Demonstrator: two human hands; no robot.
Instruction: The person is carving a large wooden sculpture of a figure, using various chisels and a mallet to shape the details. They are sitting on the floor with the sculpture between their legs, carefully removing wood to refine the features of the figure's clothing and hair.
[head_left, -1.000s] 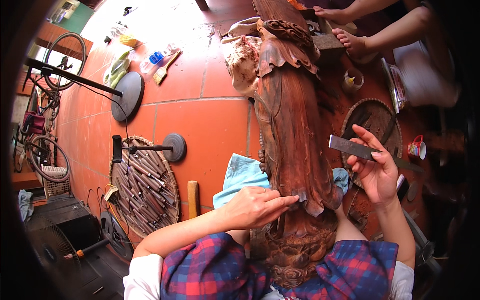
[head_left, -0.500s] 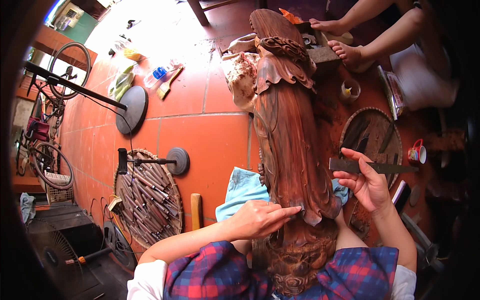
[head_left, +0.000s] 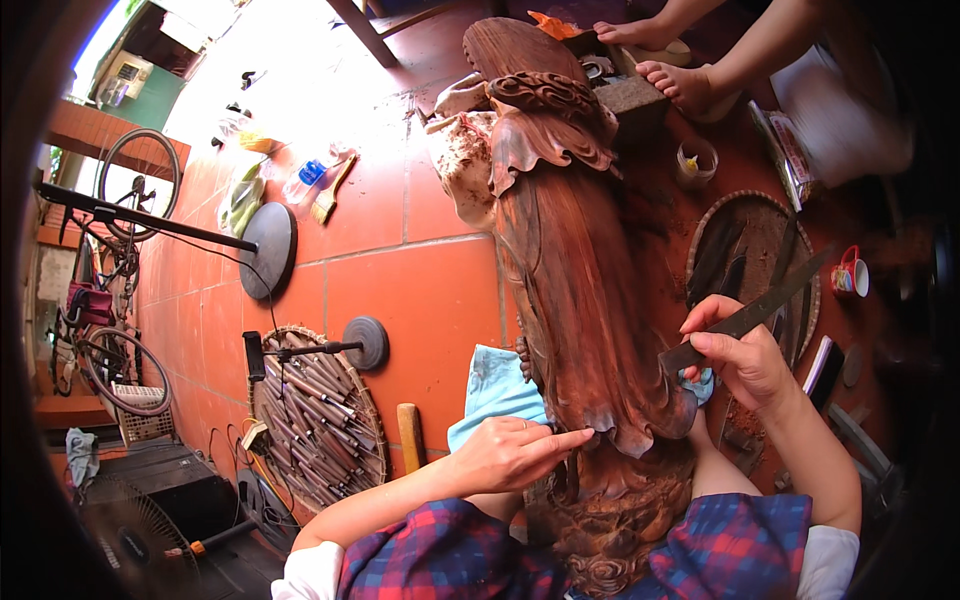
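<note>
A long reddish-brown wood carving [head_left: 575,290] with draped folds lies lengthwise before me, its ornate base between my knees. My left hand [head_left: 508,452] holds nothing. Its index finger is stretched out to a pale patch at the lower edge of the carved folds, and the other fingers are curled. In my right hand [head_left: 745,360], pinched between thumb and fingers, is a flat dark metal file [head_left: 765,308] with a tapered far end. Its near end is close to the carving's right edge; I cannot tell whether they touch. A light blue cloth [head_left: 495,388] sticks out beside the carving's left side.
Left lies a round basket [head_left: 380,435] of chisels beside a wooden handle [head_left: 410,437]. A stand base [head_left: 367,343] and a brush [head_left: 333,190] are beyond. To the right are another basket [head_left: 692,262] with flat tools and a mug [head_left: 850,274]. Another person's bare feet [head_left: 685,82] are at the far right.
The file has tilted, its far end rising and its near end dropping toward the carving. My left index finger stays at the pale patch. The whole view has shifted slightly.
</note>
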